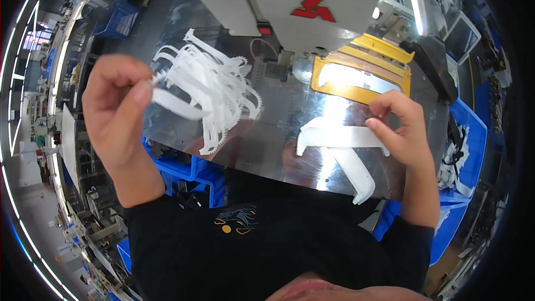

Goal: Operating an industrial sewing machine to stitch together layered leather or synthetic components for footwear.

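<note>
My left hand (120,106) is raised at the left edge of the metal table, thumb and forefinger pinched on the end of a white toothed strip (177,106). The strip reaches over a loose heap of similar white strips (214,78). On the right, my right hand (402,125) hovers with curled fingers, thumb and forefinger slightly apart, and nothing shows between them. Below its thumb lies a curved white piece (340,135), crossing another white piece (356,175) that slants toward the table's front. A yellow frame (345,90) lies just beyond that hand.
A grey sewing machine head (312,5) stands over the far middle of the metal table (267,156). Blue bins (473,134) with white pieces stand at the right, more blue bins (192,170) below the front left edge. A screen (463,36) is at the far right.
</note>
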`<control>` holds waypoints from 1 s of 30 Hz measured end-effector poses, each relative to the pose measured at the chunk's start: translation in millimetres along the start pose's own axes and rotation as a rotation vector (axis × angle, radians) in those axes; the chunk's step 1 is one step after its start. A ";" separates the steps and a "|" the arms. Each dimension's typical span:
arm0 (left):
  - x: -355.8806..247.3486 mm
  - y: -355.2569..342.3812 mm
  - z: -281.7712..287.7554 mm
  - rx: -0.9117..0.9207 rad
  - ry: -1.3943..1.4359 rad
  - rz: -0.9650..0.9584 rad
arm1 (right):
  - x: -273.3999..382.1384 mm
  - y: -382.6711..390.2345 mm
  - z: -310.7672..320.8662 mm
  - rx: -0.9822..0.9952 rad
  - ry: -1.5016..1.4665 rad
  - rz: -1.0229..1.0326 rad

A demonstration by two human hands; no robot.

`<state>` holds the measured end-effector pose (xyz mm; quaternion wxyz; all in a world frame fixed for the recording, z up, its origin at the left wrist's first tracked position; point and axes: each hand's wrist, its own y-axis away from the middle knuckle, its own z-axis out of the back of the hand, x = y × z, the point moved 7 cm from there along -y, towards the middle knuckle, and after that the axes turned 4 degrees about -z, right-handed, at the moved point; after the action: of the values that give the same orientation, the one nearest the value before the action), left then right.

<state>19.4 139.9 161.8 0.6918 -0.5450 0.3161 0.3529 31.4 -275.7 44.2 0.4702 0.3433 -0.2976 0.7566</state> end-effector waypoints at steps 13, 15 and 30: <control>33.2 -24.4 -149.5 0.446 0.168 -0.111 | -46.0 6.9 -3.8 0.408 -0.562 -0.383; 56.8 -15.3 -151.2 0.448 0.174 -0.027 | -46.5 -1.2 7.4 0.212 -0.462 -0.371; 103.8 -1.3 -185.0 0.559 -0.365 -0.111 | -72.1 1.1 39.0 -0.037 -0.520 -0.566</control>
<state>68.0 -26.1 39.0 0.8778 -0.2784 0.2413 0.3062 63.0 -342.8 9.3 0.5756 0.5838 -0.3138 0.4790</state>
